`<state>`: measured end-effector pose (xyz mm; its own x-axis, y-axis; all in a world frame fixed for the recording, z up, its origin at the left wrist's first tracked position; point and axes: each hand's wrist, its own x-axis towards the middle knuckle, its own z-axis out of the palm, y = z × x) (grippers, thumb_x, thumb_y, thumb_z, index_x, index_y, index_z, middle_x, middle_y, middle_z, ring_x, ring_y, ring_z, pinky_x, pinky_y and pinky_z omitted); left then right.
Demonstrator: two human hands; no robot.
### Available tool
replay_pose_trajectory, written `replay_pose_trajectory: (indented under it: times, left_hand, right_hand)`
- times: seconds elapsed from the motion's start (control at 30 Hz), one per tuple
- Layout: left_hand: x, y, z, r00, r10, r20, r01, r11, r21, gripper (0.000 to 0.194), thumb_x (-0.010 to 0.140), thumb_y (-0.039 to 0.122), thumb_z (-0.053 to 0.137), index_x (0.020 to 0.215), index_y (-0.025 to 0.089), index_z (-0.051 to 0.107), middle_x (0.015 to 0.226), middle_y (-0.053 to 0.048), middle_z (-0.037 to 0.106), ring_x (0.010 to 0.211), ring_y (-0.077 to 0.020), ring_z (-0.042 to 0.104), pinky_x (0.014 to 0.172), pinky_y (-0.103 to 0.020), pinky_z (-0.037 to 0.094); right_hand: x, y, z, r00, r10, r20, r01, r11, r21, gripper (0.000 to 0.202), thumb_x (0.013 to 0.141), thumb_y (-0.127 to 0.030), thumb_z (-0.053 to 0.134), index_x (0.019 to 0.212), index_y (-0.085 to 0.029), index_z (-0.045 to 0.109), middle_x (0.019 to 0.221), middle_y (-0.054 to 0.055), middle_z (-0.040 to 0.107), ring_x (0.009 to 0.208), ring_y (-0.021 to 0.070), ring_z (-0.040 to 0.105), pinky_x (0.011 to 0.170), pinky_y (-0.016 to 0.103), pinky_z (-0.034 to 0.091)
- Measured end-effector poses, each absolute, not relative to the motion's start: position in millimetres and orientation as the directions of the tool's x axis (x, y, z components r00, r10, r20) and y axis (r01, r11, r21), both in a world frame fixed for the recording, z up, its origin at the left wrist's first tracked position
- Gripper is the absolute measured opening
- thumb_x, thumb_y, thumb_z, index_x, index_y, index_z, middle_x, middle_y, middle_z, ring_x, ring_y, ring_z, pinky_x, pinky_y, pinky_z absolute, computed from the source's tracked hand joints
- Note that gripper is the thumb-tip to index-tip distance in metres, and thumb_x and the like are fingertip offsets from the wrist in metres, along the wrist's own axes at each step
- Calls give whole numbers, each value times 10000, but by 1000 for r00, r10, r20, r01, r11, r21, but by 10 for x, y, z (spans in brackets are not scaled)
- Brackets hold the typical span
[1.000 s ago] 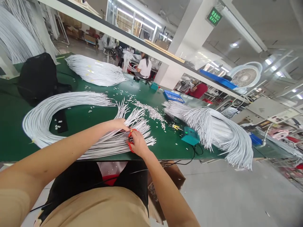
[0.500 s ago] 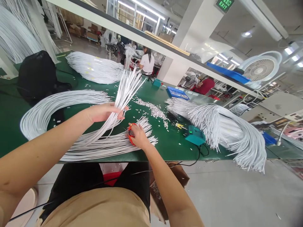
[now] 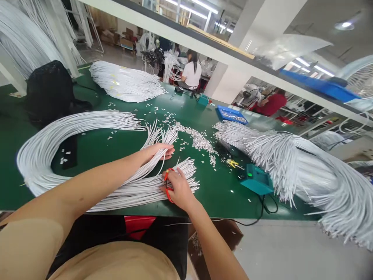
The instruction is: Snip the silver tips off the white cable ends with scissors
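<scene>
My left hand is closed around part of a bunch of white cables, whose loose ends fan out past the fingers. To its lower right, my right hand lies over a second bunch of white cables along the front of the table. That hand grips small scissors with red handles; their blades are mostly hidden among the cables and fingers. A long curved bundle of white cables loops round on the left, its ends pointing toward the middle.
Small silvery-white bits are scattered across the green table. A teal box, a yellow-handled tool, a blue tray and more cable bundles stand right. A black bag sits left. People work beyond the shelf.
My left hand has lowered and moved right with its cables, which were raised before and now lie lower, near the table. My right hand keeps the scissors over the front bunch. The view has shifted.
</scene>
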<state>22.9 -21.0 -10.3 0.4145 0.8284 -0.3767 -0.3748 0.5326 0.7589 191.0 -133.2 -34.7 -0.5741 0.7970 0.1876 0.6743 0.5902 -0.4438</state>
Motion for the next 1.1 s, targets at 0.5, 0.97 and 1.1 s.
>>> replay_pose_trajectory:
  times: [0.5, 0.97, 1.1]
  left_hand:
    - [-206, 251, -218, 134, 893, -430, -382, 447, 809, 232, 708, 92, 767, 917, 144, 680, 670, 8, 640, 628, -95, 623, 703, -229, 567]
    - [398, 297, 26, 429, 849, -308, -63, 369, 927, 254, 618, 287, 852, 759, 150, 690, 609, 0, 620, 568, -130, 553, 644, -312, 463]
    - [377, 258, -153, 335, 868, -367, -63, 409, 910, 298, 610, 293, 855, 788, 164, 653, 631, 13, 632, 583, -118, 558, 656, -290, 445]
  right_hand:
    - [2064, -900, -78, -611, 790, 44, 503, 430, -750, 171, 848, -377, 652, 936, -235, 689, 913, 53, 737, 868, 232, 676, 961, 452, 476]
    - [2099, 281, -202, 38, 976, -213, -467, -171, -867, 305, 573, -361, 857, 691, -144, 679, 614, -26, 596, 537, 73, 536, 586, 236, 491]
    - [2065, 193, -287, 34, 975, -219, -414, -186, -891, 269, 586, -331, 820, 731, -131, 714, 612, -25, 603, 529, 73, 521, 585, 241, 472]
